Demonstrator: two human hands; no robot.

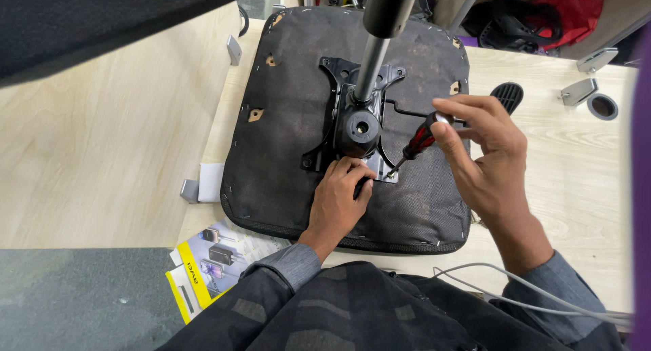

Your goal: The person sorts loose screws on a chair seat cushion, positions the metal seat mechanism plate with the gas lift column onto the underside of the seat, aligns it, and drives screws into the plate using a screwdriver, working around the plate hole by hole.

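An upturned black fabric chair seat (285, 154) lies on a light wooden table. A black metal mechanism plate (352, 120) with a grey gas-lift column (371, 66) is mounted at its middle. My right hand (485, 154) grips a red and black screwdriver (417, 142), whose tip rests at a screw on the plate's near right corner (388, 175). My left hand (339, 195) lies on the seat with its fingers pressed against the plate's near edge, right beside the screwdriver tip.
A yellow and white printed box (203, 263) lies at the table's near left edge. Small grey metal brackets (582, 90) and a round grey cap (602, 107) sit at the far right. A black ribbed part (507, 95) lies beside the seat. Red cloth and black items (542, 15) are beyond the table.
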